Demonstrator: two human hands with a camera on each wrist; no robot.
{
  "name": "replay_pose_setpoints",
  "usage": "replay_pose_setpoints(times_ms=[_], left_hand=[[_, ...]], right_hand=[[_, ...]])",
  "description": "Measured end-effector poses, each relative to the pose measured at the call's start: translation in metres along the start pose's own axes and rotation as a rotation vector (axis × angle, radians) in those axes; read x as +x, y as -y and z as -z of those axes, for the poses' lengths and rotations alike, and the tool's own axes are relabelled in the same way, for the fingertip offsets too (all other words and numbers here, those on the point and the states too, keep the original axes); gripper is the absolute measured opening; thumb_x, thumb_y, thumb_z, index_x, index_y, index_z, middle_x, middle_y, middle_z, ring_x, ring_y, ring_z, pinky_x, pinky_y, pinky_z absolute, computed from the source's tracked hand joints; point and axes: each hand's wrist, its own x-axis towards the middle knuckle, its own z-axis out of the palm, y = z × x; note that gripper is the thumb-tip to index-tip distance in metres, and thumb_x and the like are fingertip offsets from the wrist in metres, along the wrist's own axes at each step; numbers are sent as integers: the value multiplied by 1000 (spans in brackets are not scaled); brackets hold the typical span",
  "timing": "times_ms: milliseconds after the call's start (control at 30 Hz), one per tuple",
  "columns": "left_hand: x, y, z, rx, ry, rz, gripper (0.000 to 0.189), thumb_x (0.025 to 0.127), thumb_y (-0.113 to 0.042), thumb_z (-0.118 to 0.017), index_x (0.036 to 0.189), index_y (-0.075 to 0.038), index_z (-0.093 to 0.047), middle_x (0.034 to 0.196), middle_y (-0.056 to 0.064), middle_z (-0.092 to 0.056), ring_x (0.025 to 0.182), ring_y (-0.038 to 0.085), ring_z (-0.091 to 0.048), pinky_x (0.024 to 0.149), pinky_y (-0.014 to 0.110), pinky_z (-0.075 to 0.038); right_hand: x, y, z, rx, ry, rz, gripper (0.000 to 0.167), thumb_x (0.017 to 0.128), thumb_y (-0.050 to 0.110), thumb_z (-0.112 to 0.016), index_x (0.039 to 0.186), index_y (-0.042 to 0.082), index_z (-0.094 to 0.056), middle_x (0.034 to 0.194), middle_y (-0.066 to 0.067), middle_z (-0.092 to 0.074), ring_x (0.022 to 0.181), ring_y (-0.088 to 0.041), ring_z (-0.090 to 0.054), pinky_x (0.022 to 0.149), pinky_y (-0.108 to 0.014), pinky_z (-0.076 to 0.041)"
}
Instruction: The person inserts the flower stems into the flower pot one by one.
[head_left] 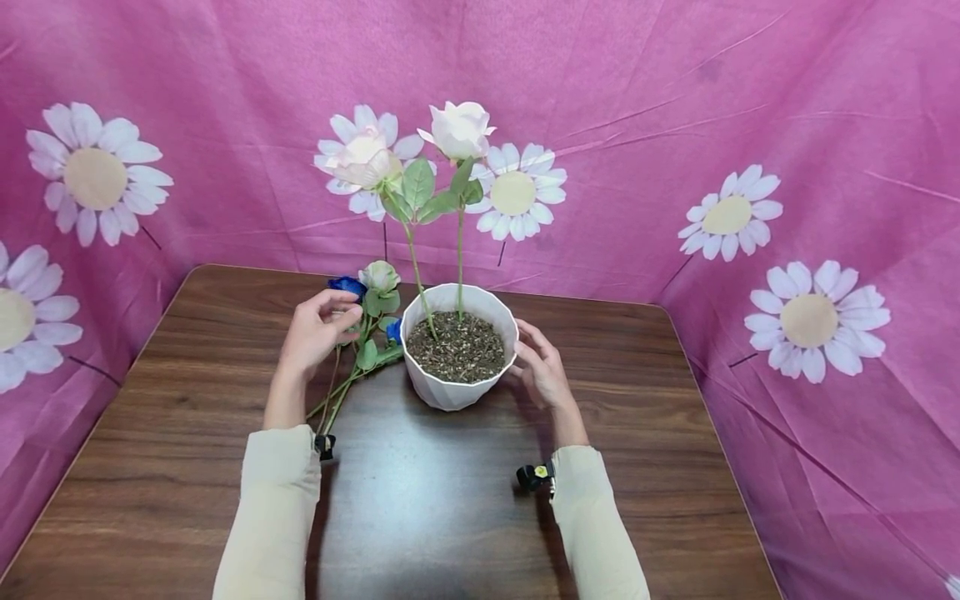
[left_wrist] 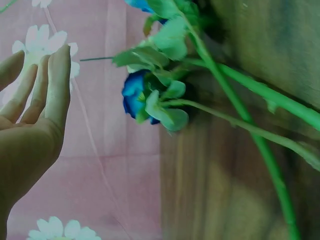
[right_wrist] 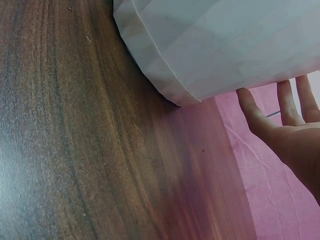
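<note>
A faceted white pot (head_left: 447, 395) of dark soil (head_left: 467, 354) stands upright on the worktop (head_left: 622, 417) near the middle of the frame. From it, one pale rose (head_left: 461, 133) rises almost vertically, bloom toward the top of the frame; the pink-tinged rose (head_left: 366, 160) slants, its stem running from the soil toward the upper left. Left of the pot lie loose flowers, a pale green-white rose (head_left: 380, 277) and blue roses (head_left: 347, 287), their long stems pointing to the lower left. The person's left hand (head_left: 313, 335) is above these, thumb and fingers apart; the right hand (head_left: 542, 367) has its fingers spread, fingertips against the pot's right side.
</note>
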Motion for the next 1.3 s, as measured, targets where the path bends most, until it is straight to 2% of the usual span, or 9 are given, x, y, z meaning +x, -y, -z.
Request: replay_pose_setpoints(times_ms=[133,267,433,600,767,933,1067,1200,1300], left_hand=[[-6,8,6,-9,12,32,41,100,-6,-64,132,15,-50,103,9,-60,92,12,-67,83,41,-61],[-9,17,12,-12,4,53,37,99,-6,-65,129,12,-52,103,6,-61,95,14,-68,83,40,-61],[-16,28,21,12,-15,95,42,99,-3,-64,133,15,-48,101,3,-62,89,7,-67,82,38,-62],[-22,42,29,31,-4,178,46,99,-2,-63,138,16,-45,103,5,-65,89,11,-68,81,35,-62],[-27,55,35,33,14,249,46,100,-4,-62,138,15,-44,105,8,-67,89,9,-65,82,34,-61],[-28,63,38,82,16,266,47,99,-5,-63,136,16,-45,109,11,-68,85,3,-64,77,30,-62],[-29,66,39,147,42,280,47,97,-5,-66,133,17,-46,107,13,-70,82,3,-65,74,29,-61],[-29,69,40,174,87,317,46,95,-1,-66,132,19,-47,108,22,-71,81,5,-66,72,28,-61],[-28,72,41,174,108,347,44,95,3,-63,133,19,-47,110,22,-72,81,5,-66,69,27,-60]], right_hand=[[-1,2,-2,-19,-6,2,46,106,0,-45,150,11,-47,139,-14,-51,116,-29,-60,91,-49,-57],[-4,14,-12,-27,16,17,44,104,11,-57,147,12,-52,135,-12,-54,114,-27,-61,89,-46,-58],[-10,33,-31,0,42,41,55,95,26,-71,144,9,-54,132,-12,-54,112,-26,-61,87,-45,-58],[-10,34,-32,-29,39,38,45,101,19,-64,145,13,-55,132,-9,-56,112,-24,-61,88,-44,-58],[-11,39,-38,-2,32,42,55,95,28,-72,144,10,-55,132,-11,-54,111,-25,-61,88,-43,-58],[-7,24,-22,-35,18,20,46,101,19,-63,146,12,-53,134,-11,-55,114,-26,-61,89,-45,-58],[-4,18,-16,-24,22,16,42,103,11,-57,145,13,-55,135,-11,-55,114,-27,-61,89,-46,-58],[-10,37,-37,-31,0,22,47,99,18,-65,144,9,-54,131,-11,-55,112,-25,-61,88,-43,-58],[-15,53,-57,-30,-46,6,51,98,15,-63,144,-1,-49,128,-9,-55,109,-24,-61,86,-40,-59]])
